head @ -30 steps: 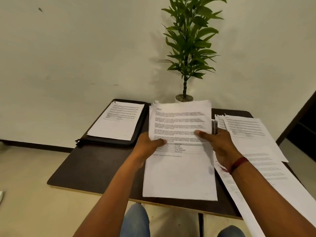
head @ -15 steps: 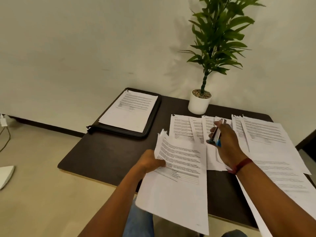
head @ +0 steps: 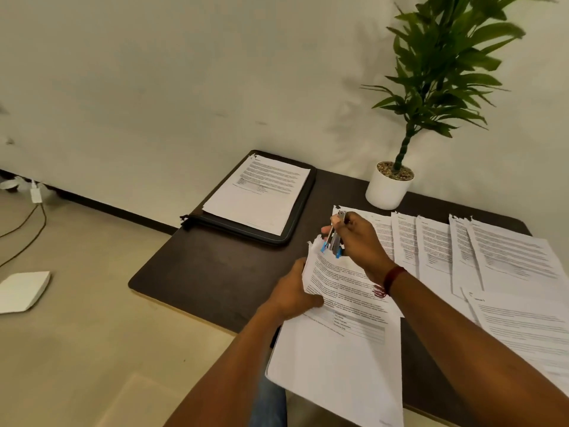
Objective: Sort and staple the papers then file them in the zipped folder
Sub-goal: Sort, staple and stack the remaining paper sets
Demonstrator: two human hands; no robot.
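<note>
A black zipped folder (head: pixel 300 224) lies flat on the dark worktop (head: pixel 209 272), with a printed set of pages (head: pixel 261 195) resting on its cover. Nearer the person than the folder and a little to its right, the left hand (head: pixel 292 295) grips a stack of papers (head: pixel 341 359) by its left edge. Its thumb presses on the top page, and the stack hangs tilted, its lower part past the worktop's edge.

The right hand (head: pixel 358 241) is closed round a small stapler (head: pixel 334 238), silver with a blue end. It holds the stapler nearly upright, blue end down at the top-left corner of the stack. Whether the corner sits inside the stapler's mouth cannot be told. A red band (head: pixel 392 280) circles that wrist.

To the right of the folder, loose sheets (head: pixel 508 257) lie overlapping in a row, partly hidden behind the right hand. Also to the right of the folder, close to the wall, stands a white pot (head: pixel 386 191) with a green plant. On the floor to the left of the folder lie a flat white object (head: pixel 23 291) and a cable (head: pixel 30 229).
</note>
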